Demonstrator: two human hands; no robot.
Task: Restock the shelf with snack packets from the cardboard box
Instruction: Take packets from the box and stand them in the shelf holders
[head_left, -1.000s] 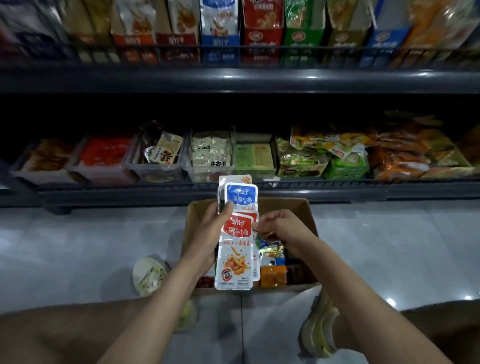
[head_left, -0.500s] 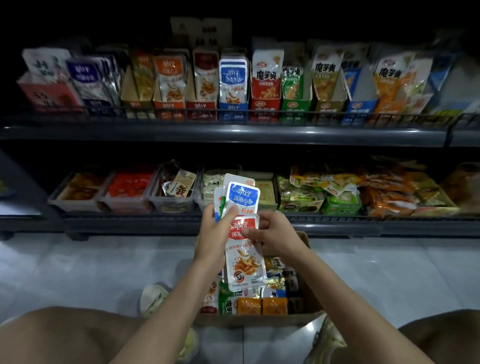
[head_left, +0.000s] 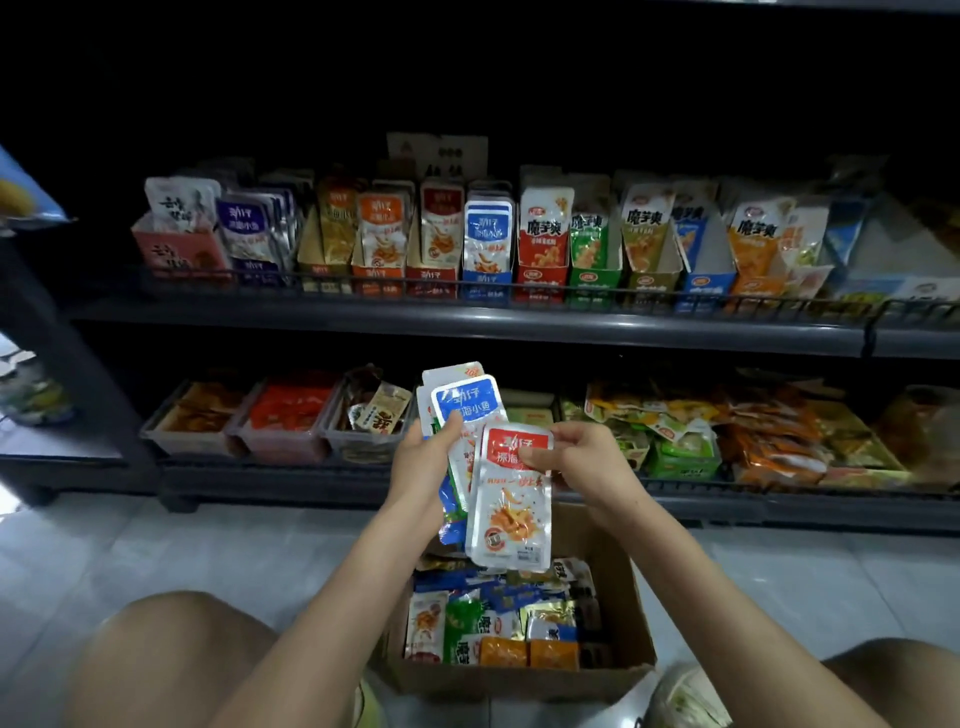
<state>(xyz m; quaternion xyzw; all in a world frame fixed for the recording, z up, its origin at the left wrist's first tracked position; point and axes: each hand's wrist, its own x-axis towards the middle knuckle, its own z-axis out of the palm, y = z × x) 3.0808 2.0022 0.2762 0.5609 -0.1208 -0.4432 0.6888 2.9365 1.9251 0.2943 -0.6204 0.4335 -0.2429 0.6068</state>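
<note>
Fingers (head_left: 563, 434) of the right hand (head_left: 582, 454) pinch a red-topped snack packet (head_left: 511, 504) at centre frame, in front of the fan of packets (head_left: 465, 410) gripped by the left hand (head_left: 421, 467), above the cardboard box (head_left: 519, 680). It would best go upright into the matching red display carton (head_left: 440, 244) on the upper shelf (head_left: 467, 317).

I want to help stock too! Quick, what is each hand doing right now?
Left hand: holds a stack of packets, a blue one in front.
Right hand: pinches the top of the red packet.
</note>
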